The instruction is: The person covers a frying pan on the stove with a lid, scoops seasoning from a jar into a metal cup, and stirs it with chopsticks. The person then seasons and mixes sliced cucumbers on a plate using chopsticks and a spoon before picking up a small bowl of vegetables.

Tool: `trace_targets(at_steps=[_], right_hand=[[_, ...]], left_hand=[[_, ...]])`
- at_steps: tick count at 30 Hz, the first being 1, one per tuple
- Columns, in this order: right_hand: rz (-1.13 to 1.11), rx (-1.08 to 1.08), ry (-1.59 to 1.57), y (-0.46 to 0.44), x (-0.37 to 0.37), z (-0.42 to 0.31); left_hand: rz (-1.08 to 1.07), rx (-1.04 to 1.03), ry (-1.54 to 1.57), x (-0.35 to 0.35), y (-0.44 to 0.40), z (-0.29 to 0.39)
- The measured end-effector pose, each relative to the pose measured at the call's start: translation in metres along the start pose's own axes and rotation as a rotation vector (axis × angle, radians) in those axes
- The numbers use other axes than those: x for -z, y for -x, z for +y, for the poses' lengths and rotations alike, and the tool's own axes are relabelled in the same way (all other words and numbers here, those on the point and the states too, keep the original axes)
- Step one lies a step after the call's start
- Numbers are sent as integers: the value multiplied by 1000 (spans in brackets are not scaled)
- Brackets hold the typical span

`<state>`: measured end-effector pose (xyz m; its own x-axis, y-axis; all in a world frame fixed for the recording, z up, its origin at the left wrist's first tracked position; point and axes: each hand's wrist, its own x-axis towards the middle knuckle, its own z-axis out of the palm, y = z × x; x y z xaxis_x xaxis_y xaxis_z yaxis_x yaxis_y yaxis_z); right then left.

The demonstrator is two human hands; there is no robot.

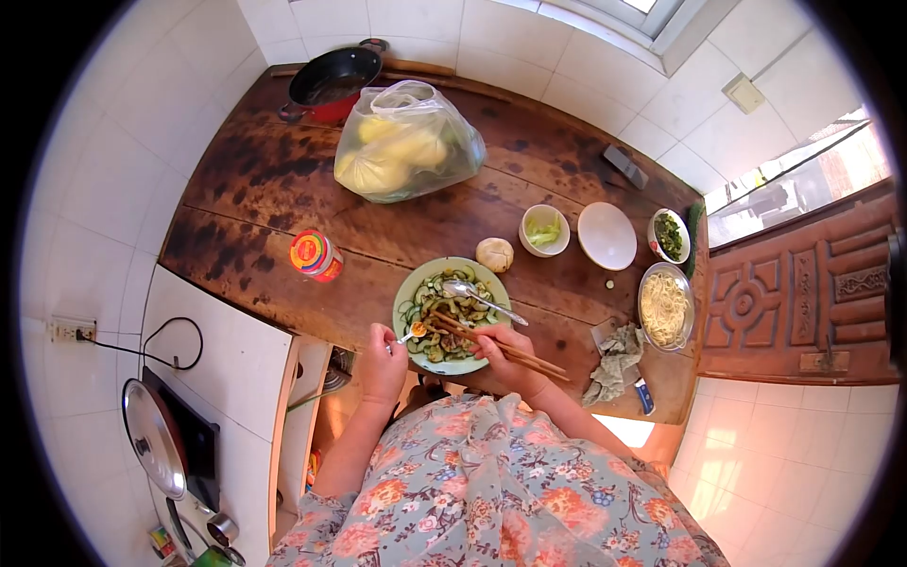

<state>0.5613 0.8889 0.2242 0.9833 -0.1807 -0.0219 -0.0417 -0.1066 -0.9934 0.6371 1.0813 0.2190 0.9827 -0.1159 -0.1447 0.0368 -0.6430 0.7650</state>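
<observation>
A pale green bowl (405,295) in front of me holds sliced cucumber (436,353) mixed with darker pieces. My left hand (384,363) is closed on a small spoon (406,337) at the bowl's left rim, with an orange-yellow dab on its tip. In my right hand (510,357) I grip a pair of wooden chopsticks (537,362), their tips down among the cucumber slices. A larger metal spoon (488,302) rests in the bowl, its handle over the right rim. A red jar with a yellow-and-red lid (316,255) stands to the left.
Behind the bowl lie a garlic bulb (494,254) and a plastic bag of yellow produce (402,151). Rightward are a white bowl with green leaves (544,231), a white plate (607,236), noodles (665,305), chopped greens (669,234), a cloth (618,360) and a knife (644,396).
</observation>
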Motion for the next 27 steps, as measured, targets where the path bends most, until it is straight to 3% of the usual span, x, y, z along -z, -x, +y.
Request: trace_targets(at_steps=[5, 8, 16, 20, 23, 27], right_hand=[[-24, 28, 170, 5, 8, 15], [61, -27, 74, 10, 14, 3], [-82, -97, -3, 8, -1, 12], [9, -15, 31, 11, 10, 10], [74, -60, -17, 17, 22, -12], [91, -208, -71, 22, 29, -9]], left_hand=[[-8, 36, 154, -7, -3, -14], [-20, 56, 216, -6, -3, -16], [-71, 44, 341, -8, -3, -14], [-90, 79, 351, -6, -4, -13], [-49, 53, 308, 4, -2, -10], [-72, 11, -1, 18, 3, -1]])
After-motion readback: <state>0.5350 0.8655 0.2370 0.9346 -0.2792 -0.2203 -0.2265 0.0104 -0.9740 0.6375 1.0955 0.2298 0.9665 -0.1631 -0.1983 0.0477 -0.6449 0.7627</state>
